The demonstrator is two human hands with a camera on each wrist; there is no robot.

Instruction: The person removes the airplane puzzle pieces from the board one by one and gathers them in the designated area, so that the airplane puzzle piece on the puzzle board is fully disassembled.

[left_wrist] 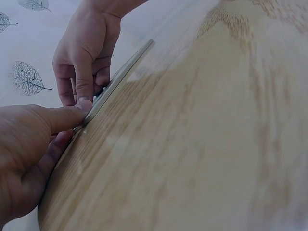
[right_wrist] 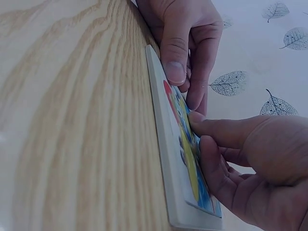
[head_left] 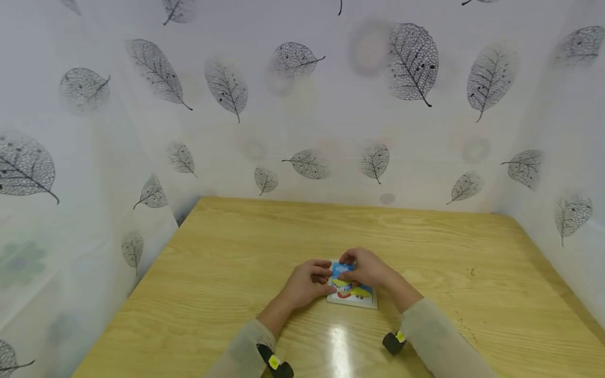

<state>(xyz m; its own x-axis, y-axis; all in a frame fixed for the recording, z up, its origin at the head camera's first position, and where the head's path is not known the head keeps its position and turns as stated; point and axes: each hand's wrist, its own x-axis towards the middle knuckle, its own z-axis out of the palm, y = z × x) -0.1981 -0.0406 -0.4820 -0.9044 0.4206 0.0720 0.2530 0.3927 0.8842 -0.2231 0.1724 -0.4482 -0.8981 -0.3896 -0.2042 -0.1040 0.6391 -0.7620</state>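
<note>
A small square picture puzzle [head_left: 352, 301] with a pale frame lies flat on the table. Its picture shows blue, yellow, red and white parts. My left hand [head_left: 304, 283] holds the puzzle's left side, thumb over the near-left edge and fingers by the upper-left edge. From the right, my right hand [head_left: 369, 269] reaches over the picture. Its thumb and curled fingers pinch at a blue puzzle piece [head_left: 344, 267] in the upper part, largely covered by the hand. In the right wrist view, the right thumb and fingertips [right_wrist: 207, 144] are right at the picture surface.
The wooden table [head_left: 227, 252] extends around the puzzle on all sides. A pale curtain [head_left: 321, 115] with dark leaf prints hangs behind and at both sides. Black wrist devices [head_left: 393, 342] sit at both sleeves.
</note>
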